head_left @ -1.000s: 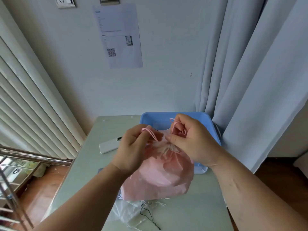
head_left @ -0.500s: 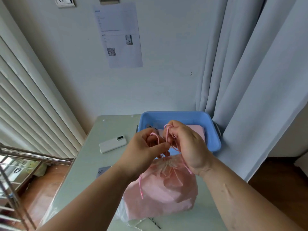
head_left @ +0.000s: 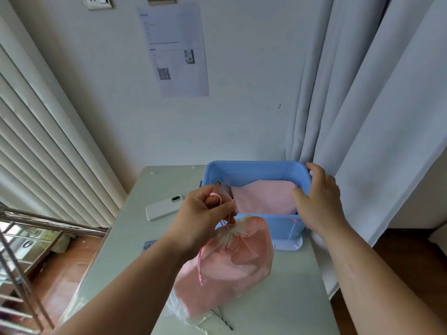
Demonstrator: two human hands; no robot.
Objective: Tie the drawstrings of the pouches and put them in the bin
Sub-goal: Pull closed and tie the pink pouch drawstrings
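A pink drawstring pouch (head_left: 232,269) hangs over the table, its neck gathered tight. My left hand (head_left: 205,213) pinches the pink drawstring (head_left: 217,198) just above the neck, and a loose end of the cord dangles down the pouch's left side. The blue bin (head_left: 256,169) stands behind it on the table, with another pink pouch (head_left: 263,197) lying inside. My right hand (head_left: 316,201) is at the bin's right rim, thumb inside and fingers spread over the edge, holding no cord.
A white phone (head_left: 163,209) lies on the pale table (head_left: 290,298) left of the bin. Clear plastic bags and a black cord (head_left: 222,317) lie under the hanging pouch. Grey curtains hang at the right, blinds and a metal rack at the left.
My right hand let go of the drawstring and moved right to the bin's rim. My left hand now holds the tied pouch alone.
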